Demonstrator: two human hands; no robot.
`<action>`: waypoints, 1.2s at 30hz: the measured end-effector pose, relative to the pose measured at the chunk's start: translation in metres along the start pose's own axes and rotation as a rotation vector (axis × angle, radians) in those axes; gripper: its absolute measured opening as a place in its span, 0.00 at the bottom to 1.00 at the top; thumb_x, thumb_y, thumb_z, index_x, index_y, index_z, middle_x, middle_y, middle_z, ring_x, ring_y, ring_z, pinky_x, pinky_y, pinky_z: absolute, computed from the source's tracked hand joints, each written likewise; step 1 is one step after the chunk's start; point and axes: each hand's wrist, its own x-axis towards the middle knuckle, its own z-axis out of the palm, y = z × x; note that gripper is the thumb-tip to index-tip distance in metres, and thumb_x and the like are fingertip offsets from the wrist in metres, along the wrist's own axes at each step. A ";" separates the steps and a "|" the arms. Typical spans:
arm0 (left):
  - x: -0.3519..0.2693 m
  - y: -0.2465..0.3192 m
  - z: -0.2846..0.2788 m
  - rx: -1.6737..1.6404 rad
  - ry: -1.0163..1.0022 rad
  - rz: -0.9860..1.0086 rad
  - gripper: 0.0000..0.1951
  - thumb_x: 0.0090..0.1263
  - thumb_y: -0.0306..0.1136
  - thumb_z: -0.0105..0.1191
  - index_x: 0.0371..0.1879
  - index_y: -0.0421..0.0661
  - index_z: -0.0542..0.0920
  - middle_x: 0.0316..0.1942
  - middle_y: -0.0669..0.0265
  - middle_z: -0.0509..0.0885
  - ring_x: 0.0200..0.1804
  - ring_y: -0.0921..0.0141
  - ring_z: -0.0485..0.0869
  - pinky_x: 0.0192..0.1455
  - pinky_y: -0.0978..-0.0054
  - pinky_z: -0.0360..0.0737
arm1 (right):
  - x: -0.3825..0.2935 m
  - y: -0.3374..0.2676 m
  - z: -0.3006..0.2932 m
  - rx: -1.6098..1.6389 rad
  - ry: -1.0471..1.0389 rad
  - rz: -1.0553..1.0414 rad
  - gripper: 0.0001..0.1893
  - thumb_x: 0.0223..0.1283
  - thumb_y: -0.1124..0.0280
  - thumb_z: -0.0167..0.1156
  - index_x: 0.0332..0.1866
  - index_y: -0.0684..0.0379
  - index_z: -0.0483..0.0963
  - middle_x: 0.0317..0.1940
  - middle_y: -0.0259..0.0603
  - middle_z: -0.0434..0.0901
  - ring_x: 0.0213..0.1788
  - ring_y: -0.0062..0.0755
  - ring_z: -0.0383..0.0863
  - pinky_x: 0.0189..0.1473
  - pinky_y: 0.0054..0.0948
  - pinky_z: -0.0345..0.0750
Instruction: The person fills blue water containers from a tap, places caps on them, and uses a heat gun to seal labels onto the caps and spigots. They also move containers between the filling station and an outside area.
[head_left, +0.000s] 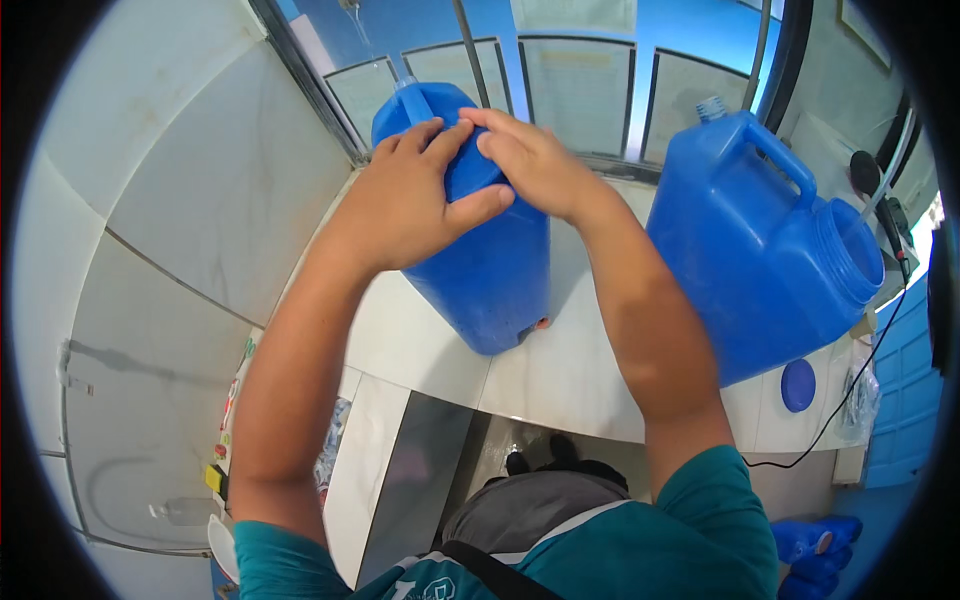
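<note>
A tall blue plastic water jug (480, 285) stands in front of me on the white tiled counter (555, 390). Its wide round blue cap (472, 169) is on its upper side, partly covered by my hands. My left hand (420, 191) grips the cap from the left, fingers at the far edge and thumb at the near edge. From the right, my right hand (532, 161) holds the cap's rim with curled fingers. To the right stands a second blue plastic jug (735, 247), its wide threaded mouth (859, 251) uncovered. A thin clear hose (889, 169) runs down to that mouth.
A loose round blue lid (798, 385) lies on the counter by a clear plastic bag (860, 401). A black cable (847, 397) hangs over the edge. Behind is a window (577, 97); a tiled wall (180, 150) borders the left. Blue bottles (817, 551) sit low right.
</note>
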 end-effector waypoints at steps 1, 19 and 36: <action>-0.003 0.002 0.009 -0.015 0.001 -0.085 0.45 0.62 0.66 0.56 0.70 0.42 0.69 0.69 0.42 0.69 0.70 0.45 0.68 0.72 0.55 0.67 | 0.002 0.002 0.000 0.133 -0.038 0.061 0.27 0.67 0.62 0.46 0.70 0.57 0.70 0.65 0.43 0.75 0.67 0.36 0.70 0.70 0.30 0.63; 0.051 -0.106 0.005 -0.138 0.188 0.411 0.27 0.62 0.20 0.48 0.63 0.47 0.77 0.61 0.54 0.80 0.66 0.54 0.74 0.72 0.60 0.67 | -0.155 0.014 0.030 -0.109 0.301 -0.075 0.32 0.72 0.55 0.55 0.74 0.61 0.60 0.69 0.59 0.66 0.73 0.55 0.63 0.75 0.48 0.56; 0.091 -0.140 0.056 -0.375 0.056 0.256 0.14 0.75 0.30 0.41 0.39 0.37 0.82 0.32 0.62 0.83 0.41 0.65 0.82 0.79 0.56 0.59 | -0.652 -0.008 -0.123 -0.508 0.714 0.904 0.19 0.66 0.67 0.61 0.58 0.64 0.75 0.51 0.53 0.82 0.54 0.45 0.83 0.56 0.36 0.78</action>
